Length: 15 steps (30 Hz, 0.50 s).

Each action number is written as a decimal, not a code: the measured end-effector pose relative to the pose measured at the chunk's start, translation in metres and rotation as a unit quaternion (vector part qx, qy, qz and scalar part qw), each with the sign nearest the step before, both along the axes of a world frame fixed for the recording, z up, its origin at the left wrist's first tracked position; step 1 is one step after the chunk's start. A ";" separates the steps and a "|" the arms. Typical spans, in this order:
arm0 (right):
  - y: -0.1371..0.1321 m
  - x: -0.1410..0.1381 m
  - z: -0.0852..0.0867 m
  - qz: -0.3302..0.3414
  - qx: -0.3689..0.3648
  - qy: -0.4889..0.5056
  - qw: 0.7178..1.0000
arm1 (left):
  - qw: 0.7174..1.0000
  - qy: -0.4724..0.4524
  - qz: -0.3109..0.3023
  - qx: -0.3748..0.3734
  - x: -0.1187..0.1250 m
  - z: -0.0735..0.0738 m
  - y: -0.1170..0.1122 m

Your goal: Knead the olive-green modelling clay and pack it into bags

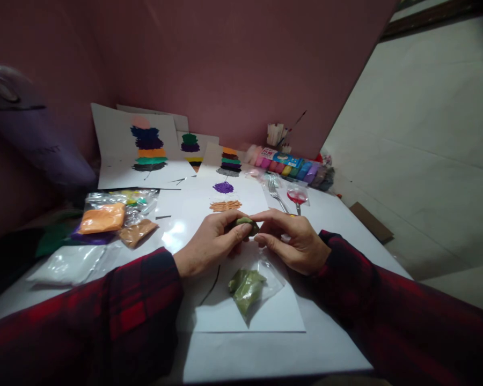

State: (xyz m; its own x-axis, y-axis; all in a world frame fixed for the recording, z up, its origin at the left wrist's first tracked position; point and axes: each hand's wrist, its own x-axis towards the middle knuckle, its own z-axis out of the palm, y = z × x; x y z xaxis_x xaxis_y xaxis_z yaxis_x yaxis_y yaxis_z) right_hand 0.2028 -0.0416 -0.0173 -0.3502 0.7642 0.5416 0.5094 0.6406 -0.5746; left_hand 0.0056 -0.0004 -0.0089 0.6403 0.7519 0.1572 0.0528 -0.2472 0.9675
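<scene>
My left hand (215,238) grips a small lump of olive green modelling clay (244,220) between thumb and fingers. From the other side, the thumb and index finger of my right hand (292,238) pinch the lump's right end. Both hands are just above a white sheet of paper (273,317). A purple clay patch (224,187) and a ridged light orange clay patch (225,206) are stuck on the paper beyond my fingers. Nearer to me lies a clear bag of olive green clay (246,289), with a thin dark line drawn to its left.
Bags of orange clay (102,218), brown clay (138,232) and white clay (66,264) lie left. Sheets with coloured bands (116,145) lean at the back. A fork (277,194), a red tool (297,197) and a pack of coloured clays (285,163) are right. A purple bottle (32,134) stands far left.
</scene>
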 end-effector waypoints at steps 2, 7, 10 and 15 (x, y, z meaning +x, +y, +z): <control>0.000 0.000 0.000 -0.003 0.001 -0.003 1.000 | 1.000 0.000 0.000 0.002 0.000 0.000 0.000; 0.000 0.000 0.000 -0.003 0.005 -0.010 1.000 | 1.000 0.005 0.000 0.000 0.000 0.001 0.000; 0.000 0.001 -0.001 -0.001 0.010 -0.012 1.000 | 1.000 0.005 -0.004 -0.004 0.000 0.001 0.001; 0.000 0.001 0.000 0.004 0.017 -0.014 1.000 | 1.000 0.020 -0.003 0.008 0.000 0.001 0.001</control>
